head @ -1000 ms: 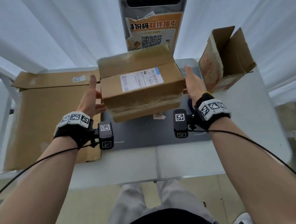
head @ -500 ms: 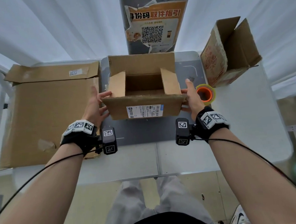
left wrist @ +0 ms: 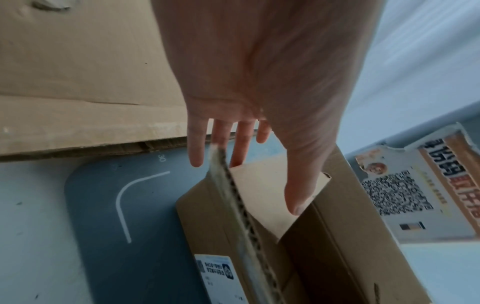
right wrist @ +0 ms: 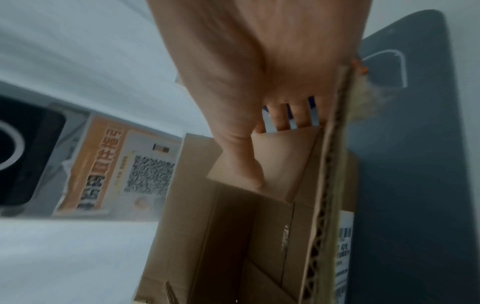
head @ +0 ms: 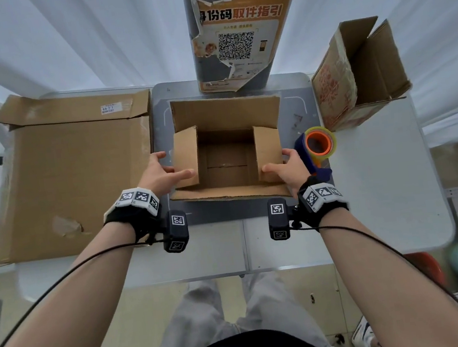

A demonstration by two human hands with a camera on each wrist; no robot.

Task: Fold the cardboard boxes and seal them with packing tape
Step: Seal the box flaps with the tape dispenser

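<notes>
1. Head view: small cardboard box (head: 228,156) upright and open-topped on the dark mat (head: 296,97) at the counter (head: 384,188) centre, far flap raised at 12 o'clock, near flap laid outward at 6 o'clock, bottom seam visible inside. Left hand (head: 161,175) at 9 o'clock pinching the left side flap (head: 186,157), thumb on its inner face, fingers behind. Right hand (head: 286,165) at 3 o'clock pinching the right side flap (head: 269,153) likewise. Tape dispenser (head: 318,145) just beside the right hand at 3 o'clock. Flattened carton (head: 71,179) at 9 o'clock, a second open box (head: 360,74) at 2 o'clock.
2. Best handled, by judgement: fold both side flaps inward together, creasing along the scored line, then close the long flaps over them before reaching for tape.
3. Left wrist view: left hand (left wrist: 259,102) with fingers fairly straight behind the flap, thumb pressed onto the flap's pale inner face, wrist above the box edge.
4. Right wrist view: right hand (right wrist: 259,92) mirrored, thumb inside on the flap, fingers outside; image blurred.
</notes>
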